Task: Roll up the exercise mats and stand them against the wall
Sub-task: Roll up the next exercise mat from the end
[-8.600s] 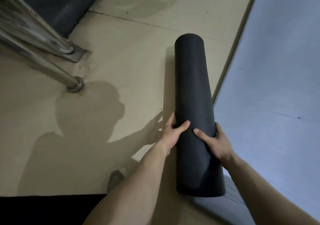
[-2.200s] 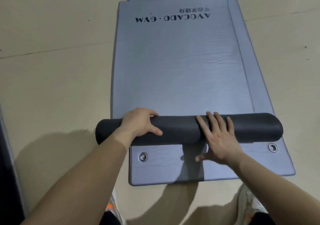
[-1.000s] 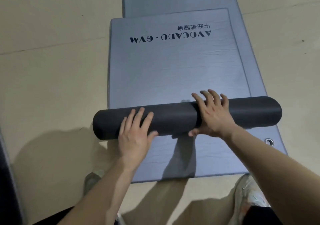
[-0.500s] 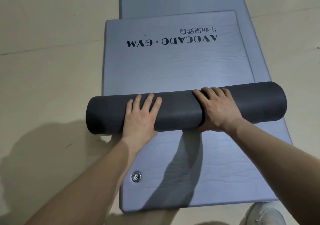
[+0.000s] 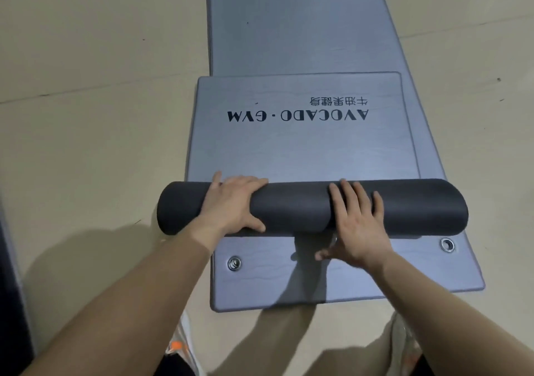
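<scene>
Landmark: the dark roll [image 5: 291, 206], a rolled black mat lying crosswise on the grey mat [image 5: 300, 150], its left end hanging past that mat's left edge over the floor [image 5: 86, 86].
Left hand [image 5: 231, 205]: draped over the left part of the dark roll, fingers curled over its far top edge and thumb pressed on its near side, so the hand clasps the roll.
Right hand [image 5: 354, 225]: laid flat on the right-centre of the dark roll, fingers spread and pointing away, thumb stretched down to the grey mat just in front of the roll; palm open, pressing and not gripping.
Grey mat: flat on the floor under the dark roll, reaching beyond it and also toward the camera; black lettering "AVOCADO · GYM" [image 5: 297, 115] reads upside down on it beyond the roll, with a smaller line of characters just past that.
Eyelets: 2 metal rings on the grey mat's near strip, the left eyelet [image 5: 234, 263] just in front of the roll below the left hand, the right eyelet [image 5: 447, 244] under the roll's right end.
Second mat [image 5: 294, 20]: another grey mat beyond the dark roll, partly under the lettered one and running to the top edge.
Shoes: a shoe [image 5: 180, 346] with an orange mark at the bottom edge, nearer than the roll, below the left forearm; a pale shape at bottom right is too blurred to tell.
</scene>
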`<state>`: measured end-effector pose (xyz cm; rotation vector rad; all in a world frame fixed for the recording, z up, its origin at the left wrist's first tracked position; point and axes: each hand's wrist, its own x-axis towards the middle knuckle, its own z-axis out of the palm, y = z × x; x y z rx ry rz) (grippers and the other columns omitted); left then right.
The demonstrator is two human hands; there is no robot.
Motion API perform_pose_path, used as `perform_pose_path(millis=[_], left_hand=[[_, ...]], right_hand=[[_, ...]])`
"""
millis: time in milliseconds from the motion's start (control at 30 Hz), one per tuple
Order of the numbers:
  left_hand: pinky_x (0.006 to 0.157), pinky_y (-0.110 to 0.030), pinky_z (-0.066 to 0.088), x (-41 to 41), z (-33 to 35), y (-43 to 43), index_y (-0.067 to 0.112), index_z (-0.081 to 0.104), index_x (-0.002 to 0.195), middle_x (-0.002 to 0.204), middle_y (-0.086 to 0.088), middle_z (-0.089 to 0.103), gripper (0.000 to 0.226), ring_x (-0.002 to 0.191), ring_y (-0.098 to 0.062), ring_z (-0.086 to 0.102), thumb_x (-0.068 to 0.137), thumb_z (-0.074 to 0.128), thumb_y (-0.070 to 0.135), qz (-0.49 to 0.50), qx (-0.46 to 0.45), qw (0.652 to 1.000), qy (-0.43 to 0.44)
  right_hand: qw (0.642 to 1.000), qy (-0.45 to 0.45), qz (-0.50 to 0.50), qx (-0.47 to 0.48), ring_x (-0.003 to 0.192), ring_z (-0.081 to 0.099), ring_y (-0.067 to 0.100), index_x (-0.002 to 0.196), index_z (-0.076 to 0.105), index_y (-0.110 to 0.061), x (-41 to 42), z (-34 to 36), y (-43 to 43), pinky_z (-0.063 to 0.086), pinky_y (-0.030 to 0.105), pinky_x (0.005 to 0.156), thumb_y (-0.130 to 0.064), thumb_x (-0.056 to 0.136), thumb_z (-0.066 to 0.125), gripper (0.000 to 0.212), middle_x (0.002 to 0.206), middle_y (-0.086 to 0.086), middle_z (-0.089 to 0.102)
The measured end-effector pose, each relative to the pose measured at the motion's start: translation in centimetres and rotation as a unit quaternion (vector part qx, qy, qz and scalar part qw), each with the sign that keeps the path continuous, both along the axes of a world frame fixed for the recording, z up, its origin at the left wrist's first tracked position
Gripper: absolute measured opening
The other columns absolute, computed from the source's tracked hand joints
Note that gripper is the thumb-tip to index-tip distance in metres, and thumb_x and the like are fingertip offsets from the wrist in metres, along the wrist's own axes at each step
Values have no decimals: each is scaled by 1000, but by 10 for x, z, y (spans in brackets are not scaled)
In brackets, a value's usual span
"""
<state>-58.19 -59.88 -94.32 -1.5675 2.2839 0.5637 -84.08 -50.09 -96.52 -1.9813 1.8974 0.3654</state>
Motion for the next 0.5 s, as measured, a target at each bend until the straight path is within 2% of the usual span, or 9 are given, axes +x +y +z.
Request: perform_pose_path(millis=[67, 100, 167, 200, 233, 300, 400, 467, 500], left_hand=[[118, -56, 26, 5, -4, 31, 30, 49, 143, 149, -6, 48, 78, 139, -32, 41, 76, 80, 56, 34, -171, 984, 26], [118, -56, 29, 7, -7, 43, 27, 47, 146, 153, -10, 44, 77, 142, -36, 37, 81, 77, 54, 37, -209, 976, 35], [123, -56, 14, 8, -18, 46, 26, 16, 161, 169, -12, 11, 105, 154, -39, 9, 79, 66, 70, 20, -154, 988, 0], [124, -55, 5, 7, -22, 35, 27, 1, 162, 170, -9, -6, 118, 155, -37, -6, 74, 62, 79, 14, -122, 992, -13], [124, -54, 0, 5, -27, 19, 28, -7, 161, 169, -7, -15, 126, 155, -34, -15, 70, 60, 84, 15, -104, 994, -17], [125, -51, -5, 2, -33, -26, 30, -7, 161, 169, -2, -13, 133, 155, -29, -16, 62, 58, 92, 23, -82, 996, 6], [125, -47, -1, -5, -30, -93, 31, 6, 161, 171, 3, 5, 135, 157, -24, -4, 55, 61, 93, 42, -28, 997, 60], [126, -49, 1, -12, -32, -109, 29, 7, 161, 170, 2, 10, 139, 157, -24, 0, 52, 65, 92, 29, -26, 997, 72], [125, -52, 3, -15, -36, -108, 28, 6, 161, 169, 0, 11, 140, 156, -28, 3, 51, 64, 92, -3, -54, 997, 48]], right_hand=[[1000, -12, -13, 11, 158, 3, 33, 164, 3, -19, -6, 9, -39, 1, 59, 125, -90, 51, 74, 151, 171, 9, 10], [1000, -12, -15, 10, 158, 4, 32, 164, 5, -21, -8, 13, -59, 3, 58, 125, -92, 51, 72, 149, 171, 8, 10], [1000, -5, -14, -16, 157, 6, 35, 161, 14, -22, -9, 16, -84, 6, 60, 123, -91, 53, 71, 141, 169, 11, 14], [998, -1, -10, -60, 155, 13, 37, 157, 25, -20, -9, 12, -87, 11, 61, 121, -88, 54, 73, 133, 165, 13, 22], [994, -1, -7, -113, 152, 23, 38, 151, 35, -18, -10, 5, -82, 17, 62, 119, -84, 54, 78, 125, 160, 15, 32], [985, 9, 5, -169, 149, 30, 42, 153, 39, -13, -14, -15, -65, 20, 63, 118, -74, 49, 86, 130, 159, 17, 37], [990, 55, 25, -131, 153, 22, 43, 163, 23, -15, -24, -37, -80, 13, 65, 117, -58, 42, 97, 149, 167, 17, 25], [986, 79, 27, -144, 150, 28, 41, 161, 22, -17, -29, -41, -115, 16, 65, 115, -48, 45, 98, 142, 163, 16, 31], [986, 80, 30, -146, 146, 33, 39, 159, 25, -18, -32, -40, -131, 20, 66, 115, -50, 45, 96, 138, 159, 16, 37]])
